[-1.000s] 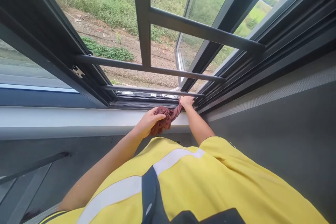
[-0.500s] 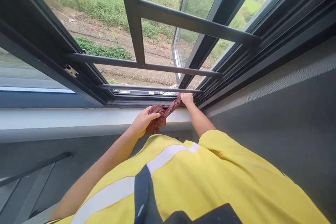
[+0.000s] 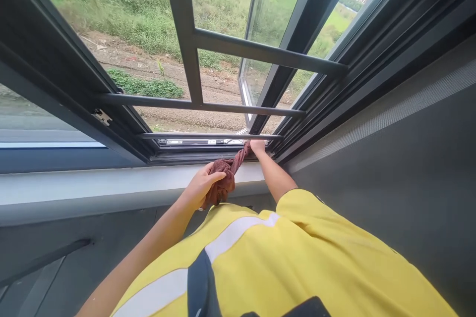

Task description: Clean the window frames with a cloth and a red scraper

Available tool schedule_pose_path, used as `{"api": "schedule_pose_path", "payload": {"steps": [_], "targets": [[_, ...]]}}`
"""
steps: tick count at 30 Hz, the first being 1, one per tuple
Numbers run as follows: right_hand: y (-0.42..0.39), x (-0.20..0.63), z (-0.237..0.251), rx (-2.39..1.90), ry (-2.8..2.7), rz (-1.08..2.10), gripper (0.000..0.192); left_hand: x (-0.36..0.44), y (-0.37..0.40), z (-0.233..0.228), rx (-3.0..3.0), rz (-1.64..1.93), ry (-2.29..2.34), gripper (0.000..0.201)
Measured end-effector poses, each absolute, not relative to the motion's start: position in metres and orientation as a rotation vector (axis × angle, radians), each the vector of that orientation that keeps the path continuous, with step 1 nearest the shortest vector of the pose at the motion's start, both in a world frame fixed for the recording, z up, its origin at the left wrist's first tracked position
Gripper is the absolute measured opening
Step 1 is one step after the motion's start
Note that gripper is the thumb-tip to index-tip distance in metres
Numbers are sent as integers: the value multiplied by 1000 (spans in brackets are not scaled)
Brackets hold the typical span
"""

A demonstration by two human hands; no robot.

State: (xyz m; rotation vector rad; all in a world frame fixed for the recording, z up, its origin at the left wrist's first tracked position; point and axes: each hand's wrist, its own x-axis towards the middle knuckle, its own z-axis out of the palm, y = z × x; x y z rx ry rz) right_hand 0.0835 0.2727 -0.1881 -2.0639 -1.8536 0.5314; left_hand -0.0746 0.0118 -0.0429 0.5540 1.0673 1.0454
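A brown cloth (image 3: pixel 223 178) stretches between my two hands, bunched at the left end and twisted toward the right. My left hand (image 3: pixel 204 185) is closed round the bunched part, just in front of the white sill (image 3: pixel 148 181). Closed on the twisted end, my right hand (image 3: pixel 258 146) is at the bottom right of the window frame (image 3: pixel 186 156), by the lowest bar (image 3: pixel 208 136). The fingertips of my right hand are hidden behind the bar and the cloth.
Dark metal bars (image 3: pixel 260 52) cross the window opening. Beyond them an outward-opened glass sash (image 3: pixel 253 84) stands at an angle. A latch piece (image 3: pixel 102 117) juts from the left frame. A dark grey wall panel (image 3: pixel 390 158) rises on the right.
The view has tilted up slightly, so window, sill and hands appear lower. Both hands keep their hold on the cloth, with little other movement.
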Motion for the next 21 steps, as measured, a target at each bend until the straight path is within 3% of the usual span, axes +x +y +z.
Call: {"api": "schedule_pose_path", "payload": {"steps": [7, 16, 21], "targets": [[262, 54, -203, -1776, -1538, 376, 45, -72, 19, -42, 525, 1041, 1116, 47], [279, 31, -202, -1795, -1282, 588, 15, -69, 27, -45, 565, 1000, 1103, 52], [265, 49, -203, -1666, -1166, 707, 17, -70, 24, -47, 584, 961, 1126, 50]]}}
